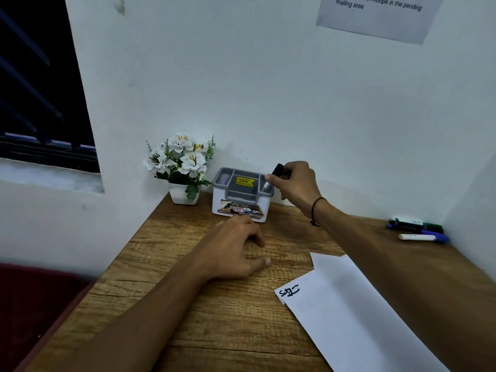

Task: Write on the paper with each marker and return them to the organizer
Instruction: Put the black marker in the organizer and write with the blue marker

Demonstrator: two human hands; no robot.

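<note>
My right hand [294,183] grips a black marker [275,174], tilted with its lower end over the right edge of the grey-and-white organizer [237,210] at the back of the wooden desk [188,304]. My left hand [236,248] rests palm down on the desk in front of the organizer, fingers spread, holding nothing. A white paper [349,312] lies at the front right, with black handwriting [289,291] near its left corner. Three more markers lie at the far right: a green one [418,224], a blue one [413,229] and a white-bodied one with a blue cap [424,238].
A white pot of artificial white flowers [182,167] stands left of the organizer against the wall. A printed notice [378,14] hangs on the wall at the upper right. A dark window [37,89] is at the left. Walls close the desk at the back and right.
</note>
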